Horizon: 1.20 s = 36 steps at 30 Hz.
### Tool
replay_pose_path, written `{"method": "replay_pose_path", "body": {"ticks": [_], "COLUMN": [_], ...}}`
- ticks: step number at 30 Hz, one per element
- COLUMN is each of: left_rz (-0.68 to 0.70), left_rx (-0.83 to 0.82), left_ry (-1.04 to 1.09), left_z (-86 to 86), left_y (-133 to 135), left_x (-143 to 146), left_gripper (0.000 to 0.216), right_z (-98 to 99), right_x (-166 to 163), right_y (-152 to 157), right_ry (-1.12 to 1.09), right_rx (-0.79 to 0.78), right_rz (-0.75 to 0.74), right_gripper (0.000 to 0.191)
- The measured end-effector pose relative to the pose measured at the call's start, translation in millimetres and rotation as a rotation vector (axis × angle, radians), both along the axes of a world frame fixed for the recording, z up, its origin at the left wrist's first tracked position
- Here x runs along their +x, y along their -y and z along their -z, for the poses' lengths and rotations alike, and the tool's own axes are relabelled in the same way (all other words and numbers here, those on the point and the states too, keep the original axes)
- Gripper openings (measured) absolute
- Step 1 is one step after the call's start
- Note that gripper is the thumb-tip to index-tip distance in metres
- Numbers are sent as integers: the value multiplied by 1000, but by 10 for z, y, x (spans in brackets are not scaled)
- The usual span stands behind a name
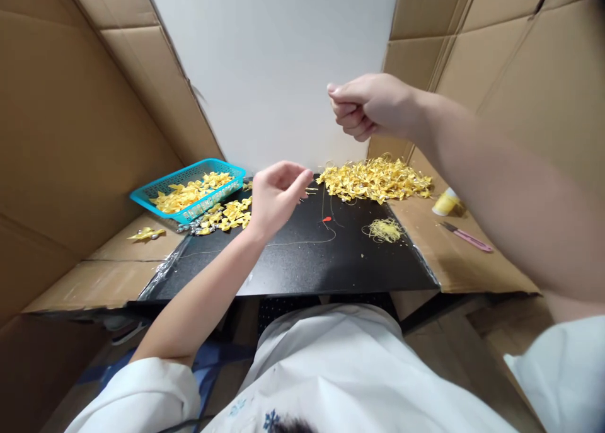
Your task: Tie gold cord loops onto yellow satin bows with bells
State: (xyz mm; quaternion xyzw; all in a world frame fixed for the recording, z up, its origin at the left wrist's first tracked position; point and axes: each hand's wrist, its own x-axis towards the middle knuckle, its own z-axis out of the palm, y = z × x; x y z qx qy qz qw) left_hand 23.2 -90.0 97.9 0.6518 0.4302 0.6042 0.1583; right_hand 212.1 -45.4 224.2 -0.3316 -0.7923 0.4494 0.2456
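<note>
A thin thread (302, 242) crosses the table (354, 270) from its left edge, near a red piece (327, 219). Above, the left hand (281, 193) curls thumb to fingers; the right hand (359, 106) is clenched higher (whether either pinches thread, I cannot tell). The step looks like thread-handling, apparently calling next for a light pinch. Yellow bows (375, 179) heap at the far right corner.

Ribbon pieces (231, 214) lay left of the left fingers (302, 185).
Farther left stood the basket (212, 201), more pieces inside; to the fingers' right lay a heap (378, 181), a thread tangle (385, 230), then spool (443, 204) and cutter (467, 236).
</note>
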Motion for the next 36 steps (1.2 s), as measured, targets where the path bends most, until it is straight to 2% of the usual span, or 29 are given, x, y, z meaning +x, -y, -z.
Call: {"method": "replay_pose_path", "body": {"ticks": [4, 7, 9, 11, 13, 16, 18, 20, 21, 23, 26, 31, 36], "left_rz": [73, 257, 313, 222, 87, -20, -84, -119, -101, 29, 225, 310, 378], "left_rx": [-173, -397, -491, -449, -340, -190, -89, -26, -31, -134, -334, -416, -444], "left_ry": [57, 91, 48, -11, -55, -94, -114, -173, -216, -292, -288, -253, -229], "left_z": [135, 222, 286, 356, 421, 489, 507, 517, 525, 562, 672, 836, 824], "left_y": [31, 42, 41, 34, 24, -8, -66, -171, -239, -392, -592, -694, -609], "left_x": [116, 172, 185, 178, 160, 134, 122, 110, 102, 84, 44, -114, -326], "left_gripper": [23, 34, 43, 43, 35, 25, 26, 35, 41, 46, 39, 44, 53], "right_z": [9, 29, 47, 67, 86, 116, 137, 156, 163, 173, 176, 173, 184], "right_x": [-31, -46, -50, -51, -51, -55, -61, -70, -73, -78, -66, 8, 118], "right_y": [-25, -86, -139, -187, -219, -235, -233, -229, -230, -244, -291, -344, -302], "right_ry": [-5, -5, -13, -20, -20, -20, -25, -30, -32, -32, -35, -40, -34], "right_rx": [4, 8, 14, 22, 25, 26, 25, 24, 22, 17, 6, -29, -80], "right_rz": [13, 20, 17, 5, -9, -31, -39, -40, -39, -34, -29, 10, 105], "right_gripper": [48, 49, 49, 49, 48, 47, 46, 46, 46, 46, 46, 45, 46]}}
